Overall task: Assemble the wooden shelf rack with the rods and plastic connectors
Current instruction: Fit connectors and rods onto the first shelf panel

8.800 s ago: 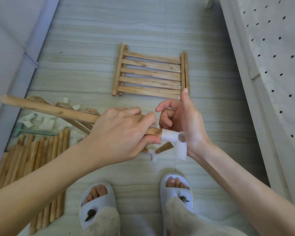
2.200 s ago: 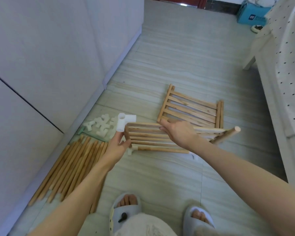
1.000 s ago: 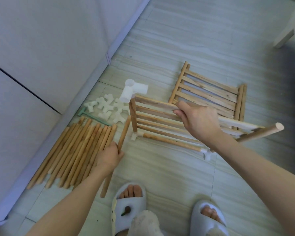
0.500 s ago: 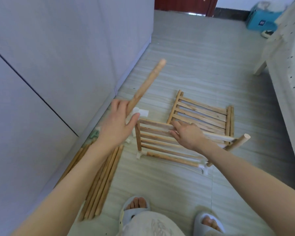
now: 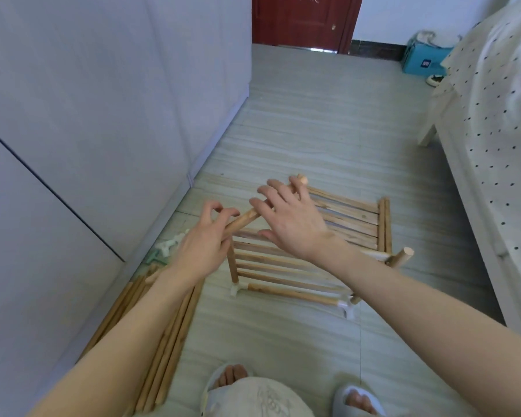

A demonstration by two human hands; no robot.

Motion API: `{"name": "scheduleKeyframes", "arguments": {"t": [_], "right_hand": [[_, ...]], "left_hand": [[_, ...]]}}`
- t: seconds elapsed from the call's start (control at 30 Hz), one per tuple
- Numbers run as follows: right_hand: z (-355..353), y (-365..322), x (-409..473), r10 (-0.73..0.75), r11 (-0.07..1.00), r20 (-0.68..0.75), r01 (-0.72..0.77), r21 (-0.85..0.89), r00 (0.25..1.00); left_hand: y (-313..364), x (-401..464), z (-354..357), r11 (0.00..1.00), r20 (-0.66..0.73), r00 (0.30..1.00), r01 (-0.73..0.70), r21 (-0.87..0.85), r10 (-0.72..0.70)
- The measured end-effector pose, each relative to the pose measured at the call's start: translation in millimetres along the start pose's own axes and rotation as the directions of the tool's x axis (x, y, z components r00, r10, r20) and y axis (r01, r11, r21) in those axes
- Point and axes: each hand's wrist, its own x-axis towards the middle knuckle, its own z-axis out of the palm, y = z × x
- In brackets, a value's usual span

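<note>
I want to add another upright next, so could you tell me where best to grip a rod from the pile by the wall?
Probably at mid-length, from above with the left hand: the loose rods lie flat, packed side by side, so their ends offer little purchase.

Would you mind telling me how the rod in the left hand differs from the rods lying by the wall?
The held rod is off the floor and tilted, rising away from the person; the floor rods lie flat. The held rod is single, gripped by the left hand with the right hand spread over it; the floor rods lie untouched, side by side in a bundle. Both are plain, light round wood.
</note>
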Motion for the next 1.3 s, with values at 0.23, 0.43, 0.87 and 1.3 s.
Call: {"name": "scheduleKeyframes", "arguments": {"t": [0.23, 0.43, 0.87, 1.3], "right_hand": [[5, 15, -8, -0.021, 0.991, 0.105, 0.007, 0.136, 0.994], [-8, 80, -70, 0.403, 0.902, 0.081, -0.411, 0.131, 0.911], [11, 81, -101, 0.566, 0.789, 0.168, -0.589, 0.173, 0.807], [34, 65, -99, 0.375, 0.906, -0.101, -0.342, 0.248, 0.922]], "left_hand": [[-4, -3, -1, 0.999, 0.019, 1.0, 0.016, 0.038, -0.017], [-8, 3, 5, 1.0, 0.026, 1.0, -0.007, -0.031, 0.007], [-7, 9, 19, 0.927, 0.037, 0.999, 0.025, -0.375, -0.012], [6, 7, 13, 0.635, 0.168, 0.937, 0.333, -0.697, -0.307]]}}
